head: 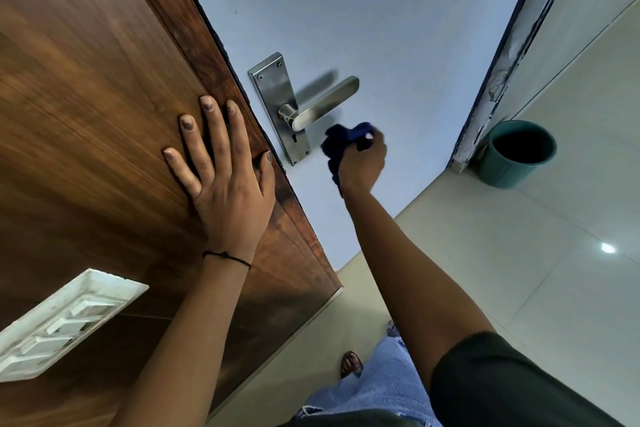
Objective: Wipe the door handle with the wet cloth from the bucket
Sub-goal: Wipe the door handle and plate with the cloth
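A steel lever door handle (pixel 325 102) on its long backplate (pixel 273 94) is fixed to the pale blue door (pixel 381 17). Just below the lever's free end, my right hand (pixel 363 159) is closed around a bunched dark blue cloth (pixel 341 140); the cloth is a short way off the lever, not touching it. My left hand (pixel 221 163) lies flat with fingers spread on the brown wooden panel (pixel 86 97) beside the door's edge, holding nothing. The teal bucket (pixel 517 152) stands on the floor at the right, by the door frame's foot.
A white switch plate (pixel 62 322) is mounted on the wooden panel at lower left. The chipped door frame (pixel 505 69) runs along the door's right side. Glossy cream floor tiles (pixel 554 270) stretch to the right. My jeans leg and a sandalled foot (pixel 350 362) are below.
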`<action>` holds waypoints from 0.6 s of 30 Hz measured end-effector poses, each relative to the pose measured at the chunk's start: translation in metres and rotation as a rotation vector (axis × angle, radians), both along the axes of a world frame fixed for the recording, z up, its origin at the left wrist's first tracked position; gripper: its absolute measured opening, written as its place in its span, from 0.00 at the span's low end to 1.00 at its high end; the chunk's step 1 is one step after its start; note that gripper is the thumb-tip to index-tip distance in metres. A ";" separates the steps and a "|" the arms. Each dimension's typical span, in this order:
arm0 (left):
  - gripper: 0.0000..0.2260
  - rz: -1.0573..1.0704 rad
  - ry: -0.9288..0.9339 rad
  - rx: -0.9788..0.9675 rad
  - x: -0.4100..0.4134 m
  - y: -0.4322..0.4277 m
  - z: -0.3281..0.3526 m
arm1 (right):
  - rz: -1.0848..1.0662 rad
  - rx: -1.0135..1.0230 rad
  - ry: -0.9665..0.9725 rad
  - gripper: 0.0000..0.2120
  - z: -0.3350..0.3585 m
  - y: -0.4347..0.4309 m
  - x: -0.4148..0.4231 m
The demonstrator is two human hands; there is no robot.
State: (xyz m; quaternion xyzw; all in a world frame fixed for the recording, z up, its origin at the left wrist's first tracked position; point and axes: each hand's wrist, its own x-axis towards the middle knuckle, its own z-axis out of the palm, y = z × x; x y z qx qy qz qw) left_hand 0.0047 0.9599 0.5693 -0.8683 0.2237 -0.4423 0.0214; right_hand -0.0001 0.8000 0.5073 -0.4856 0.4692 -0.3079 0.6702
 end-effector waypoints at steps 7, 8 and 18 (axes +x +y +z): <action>0.32 -0.035 -0.043 0.020 0.003 0.003 -0.005 | -0.040 -0.364 -0.174 0.25 0.024 0.023 -0.002; 0.32 -0.036 -0.050 0.021 0.003 0.003 -0.005 | 0.000 -0.455 -0.164 0.24 0.025 0.033 0.001; 0.33 -0.038 -0.063 0.014 0.006 0.002 -0.006 | -0.064 -0.433 -0.124 0.21 0.026 -0.001 0.011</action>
